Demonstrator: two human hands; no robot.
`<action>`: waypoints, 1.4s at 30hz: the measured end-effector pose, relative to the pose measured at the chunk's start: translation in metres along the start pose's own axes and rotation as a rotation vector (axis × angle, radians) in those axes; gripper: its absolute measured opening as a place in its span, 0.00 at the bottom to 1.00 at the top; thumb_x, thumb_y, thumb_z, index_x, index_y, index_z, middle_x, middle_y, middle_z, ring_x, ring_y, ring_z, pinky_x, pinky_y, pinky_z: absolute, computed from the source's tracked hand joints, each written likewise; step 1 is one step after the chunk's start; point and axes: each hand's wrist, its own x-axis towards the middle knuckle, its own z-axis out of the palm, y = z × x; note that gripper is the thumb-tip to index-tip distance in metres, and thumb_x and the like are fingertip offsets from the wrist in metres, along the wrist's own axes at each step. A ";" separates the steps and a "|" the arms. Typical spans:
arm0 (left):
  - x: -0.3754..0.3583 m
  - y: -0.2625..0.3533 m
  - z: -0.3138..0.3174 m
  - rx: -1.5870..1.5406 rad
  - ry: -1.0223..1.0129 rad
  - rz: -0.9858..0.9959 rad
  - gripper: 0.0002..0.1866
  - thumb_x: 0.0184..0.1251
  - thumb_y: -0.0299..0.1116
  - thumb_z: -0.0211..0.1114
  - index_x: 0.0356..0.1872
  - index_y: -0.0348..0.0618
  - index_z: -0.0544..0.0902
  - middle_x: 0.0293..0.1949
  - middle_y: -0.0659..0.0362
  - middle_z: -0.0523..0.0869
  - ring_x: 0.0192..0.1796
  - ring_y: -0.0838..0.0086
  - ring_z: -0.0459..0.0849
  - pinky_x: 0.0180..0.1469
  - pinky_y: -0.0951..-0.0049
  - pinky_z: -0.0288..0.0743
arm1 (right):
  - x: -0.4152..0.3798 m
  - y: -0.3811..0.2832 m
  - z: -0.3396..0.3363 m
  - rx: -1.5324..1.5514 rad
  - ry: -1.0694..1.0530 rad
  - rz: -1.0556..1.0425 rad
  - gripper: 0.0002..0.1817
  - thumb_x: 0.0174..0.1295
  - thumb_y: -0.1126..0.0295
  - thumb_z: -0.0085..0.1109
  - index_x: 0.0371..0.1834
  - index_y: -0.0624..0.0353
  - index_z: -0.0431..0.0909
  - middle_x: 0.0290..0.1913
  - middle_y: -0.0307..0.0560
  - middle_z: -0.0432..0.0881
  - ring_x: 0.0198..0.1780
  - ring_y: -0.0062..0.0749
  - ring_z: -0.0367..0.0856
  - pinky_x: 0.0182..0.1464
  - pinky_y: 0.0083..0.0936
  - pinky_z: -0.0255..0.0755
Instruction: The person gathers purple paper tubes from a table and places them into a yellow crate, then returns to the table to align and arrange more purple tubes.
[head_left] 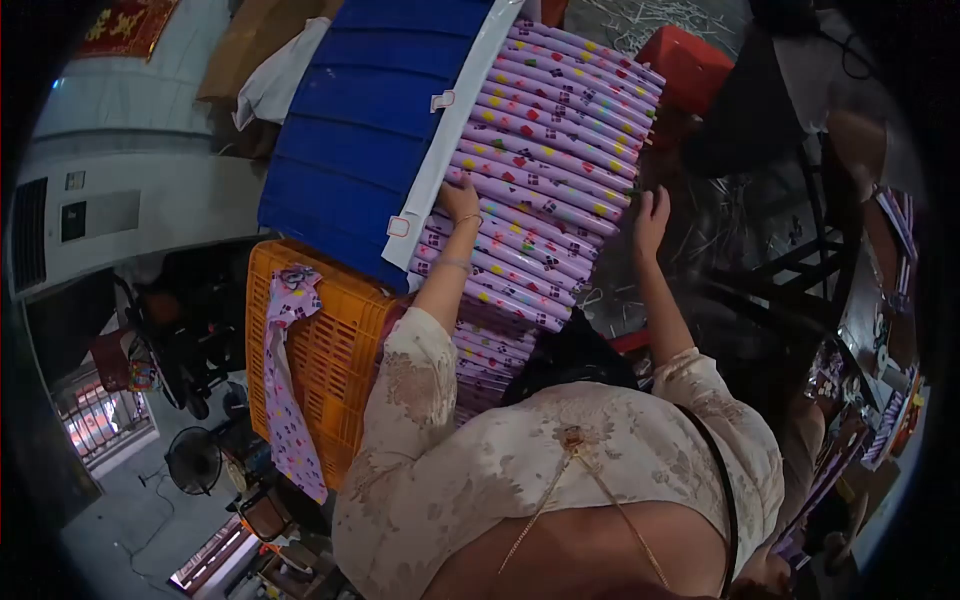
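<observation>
Long purple patterned rolls [550, 130] lie side by side in a stack, their left ends under a white strip [440, 150] along a blue ribbed cover [350, 130]. My left hand [461, 200] rests at the left end of the rolls, beside the white strip. Its fingertips are partly hidden, and whether they grip a roll is unclear. Just off the right ends of the rolls, my right hand [652, 218] is raised with its fingers apart and nothing in it.
An orange plastic crate [340, 350] with a strip of purple patterned material [285, 400] over it stands at the left. A red object [685, 68] is at the upper right, near paper shreds on the floor. A fan [195, 460] stands lower left. Dark metal frames are at right.
</observation>
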 end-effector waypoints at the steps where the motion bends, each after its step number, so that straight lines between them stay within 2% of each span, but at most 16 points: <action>1: -0.013 0.011 -0.008 -0.018 0.005 0.071 0.36 0.52 0.38 0.62 0.59 0.25 0.59 0.61 0.37 0.61 0.65 0.48 0.56 0.67 0.62 0.45 | -0.002 0.031 0.000 0.094 0.069 0.275 0.31 0.63 0.49 0.42 0.58 0.65 0.64 0.59 0.54 0.66 0.61 0.43 0.63 0.62 0.30 0.55; 2: -0.026 0.023 -0.018 -0.036 0.007 0.144 0.36 0.52 0.38 0.63 0.59 0.25 0.60 0.61 0.37 0.61 0.65 0.49 0.56 0.67 0.61 0.46 | -0.004 0.039 -0.003 0.082 0.091 0.288 0.31 0.63 0.49 0.42 0.58 0.65 0.64 0.59 0.54 0.66 0.61 0.43 0.63 0.62 0.30 0.55; 4: -0.023 0.009 -0.011 0.015 -0.080 0.185 0.37 0.50 0.38 0.65 0.59 0.28 0.61 0.60 0.38 0.63 0.64 0.50 0.58 0.66 0.61 0.49 | -0.007 0.046 0.001 0.962 0.021 1.071 0.36 0.61 0.42 0.40 0.59 0.64 0.64 0.58 0.50 0.68 0.60 0.41 0.65 0.61 0.29 0.57; 6: -0.009 -0.009 -0.002 -0.038 -0.125 0.203 0.36 0.50 0.37 0.66 0.59 0.30 0.62 0.59 0.39 0.64 0.64 0.51 0.60 0.65 0.62 0.52 | -0.010 0.052 0.036 0.695 0.154 1.075 0.40 0.58 0.35 0.36 0.57 0.62 0.66 0.53 0.49 0.72 0.53 0.39 0.71 0.57 0.31 0.62; 8: -0.005 -0.006 -0.001 -0.441 -0.189 0.044 0.35 0.54 0.34 0.64 0.60 0.30 0.59 0.60 0.40 0.64 0.63 0.53 0.62 0.64 0.64 0.57 | -0.013 0.047 0.064 1.003 -0.278 1.018 0.43 0.56 0.32 0.33 0.57 0.61 0.65 0.50 0.50 0.74 0.48 0.39 0.74 0.54 0.37 0.66; 11: 0.014 -0.010 -0.004 -0.578 -0.281 0.004 0.36 0.55 0.31 0.63 0.62 0.31 0.56 0.60 0.42 0.63 0.63 0.58 0.63 0.62 0.68 0.59 | 0.006 -0.023 0.037 0.826 -0.283 1.171 0.39 0.58 0.33 0.26 0.56 0.54 0.67 0.49 0.51 0.74 0.48 0.41 0.76 0.51 0.47 0.69; 16: -0.009 0.005 0.007 -0.672 -0.161 -0.106 0.42 0.51 0.25 0.64 0.66 0.36 0.49 0.64 0.44 0.58 0.66 0.61 0.58 0.64 0.70 0.55 | 0.012 0.024 0.051 0.786 -0.396 1.143 0.29 0.63 0.45 0.31 0.55 0.55 0.67 0.47 0.50 0.76 0.46 0.40 0.77 0.49 0.43 0.70; 18: -0.007 0.003 0.006 -0.705 -0.191 -0.107 0.43 0.51 0.25 0.64 0.66 0.37 0.47 0.64 0.45 0.57 0.67 0.61 0.57 0.65 0.70 0.54 | 0.007 0.077 0.072 0.672 -0.294 1.102 0.26 0.62 0.53 0.35 0.58 0.57 0.65 0.54 0.54 0.71 0.53 0.43 0.72 0.56 0.38 0.64; 21: 0.003 -0.015 0.015 -0.831 -0.180 -0.101 0.43 0.48 0.24 0.66 0.66 0.39 0.50 0.64 0.47 0.59 0.66 0.62 0.59 0.64 0.70 0.55 | -0.004 0.024 0.046 0.218 0.022 0.249 0.29 0.63 0.55 0.41 0.67 0.52 0.53 0.68 0.53 0.49 0.67 0.48 0.49 0.66 0.48 0.39; 23: 0.019 -0.043 0.030 -0.185 -0.070 0.053 0.39 0.47 0.25 0.66 0.63 0.38 0.59 0.60 0.48 0.65 0.60 0.64 0.67 0.60 0.71 0.62 | 0.005 0.007 0.036 -0.037 -0.255 -0.109 0.26 0.64 0.54 0.40 0.65 0.44 0.57 0.69 0.48 0.48 0.69 0.45 0.48 0.65 0.53 0.37; 24: 0.014 -0.041 0.028 -0.178 -0.072 0.051 0.39 0.47 0.25 0.66 0.63 0.38 0.59 0.60 0.48 0.65 0.60 0.64 0.67 0.60 0.71 0.62 | 0.007 0.012 0.036 -0.211 -0.414 -0.259 0.24 0.64 0.54 0.40 0.64 0.40 0.61 0.70 0.41 0.47 0.70 0.42 0.46 0.65 0.54 0.37; 27: 0.010 -0.027 0.021 0.235 0.150 0.282 0.34 0.46 0.27 0.67 0.59 0.36 0.66 0.55 0.48 0.71 0.52 0.65 0.75 0.53 0.72 0.69 | 0.000 0.006 0.029 -0.397 -0.508 -0.339 0.23 0.65 0.53 0.39 0.63 0.40 0.62 0.70 0.39 0.48 0.71 0.41 0.43 0.64 0.56 0.38; 29: 0.018 -0.021 0.021 -0.121 -0.100 0.062 0.37 0.48 0.33 0.68 0.61 0.35 0.63 0.62 0.44 0.62 0.66 0.56 0.56 0.67 0.67 0.46 | 0.002 0.004 0.035 -0.411 -0.476 -0.334 0.23 0.65 0.53 0.38 0.63 0.40 0.62 0.70 0.39 0.47 0.71 0.40 0.42 0.64 0.56 0.37; 33: 0.014 -0.013 0.016 -0.071 -0.037 0.060 0.35 0.43 0.34 0.71 0.56 0.38 0.70 0.45 0.50 0.79 0.46 0.66 0.79 0.47 0.72 0.72 | -0.001 0.007 0.039 -0.470 -0.451 -0.344 0.23 0.65 0.53 0.37 0.63 0.40 0.61 0.71 0.38 0.46 0.71 0.40 0.42 0.64 0.57 0.37; 41: 0.006 0.011 -0.012 -0.241 -0.096 0.058 0.29 0.41 0.38 0.71 0.46 0.36 0.75 0.39 0.52 0.81 0.41 0.65 0.79 0.46 0.68 0.71 | -0.045 -0.016 -0.020 -0.339 -0.328 -0.441 0.22 0.63 0.64 0.44 0.62 0.50 0.62 0.68 0.44 0.53 0.68 0.39 0.51 0.65 0.50 0.41; 42: -0.013 0.043 -0.032 -0.122 -0.103 0.009 0.26 0.45 0.31 0.68 0.48 0.33 0.72 0.41 0.51 0.80 0.45 0.64 0.79 0.47 0.70 0.72 | -0.061 -0.008 -0.031 -0.282 -0.321 -0.399 0.21 0.62 0.68 0.45 0.60 0.52 0.63 0.67 0.44 0.56 0.66 0.41 0.56 0.65 0.46 0.45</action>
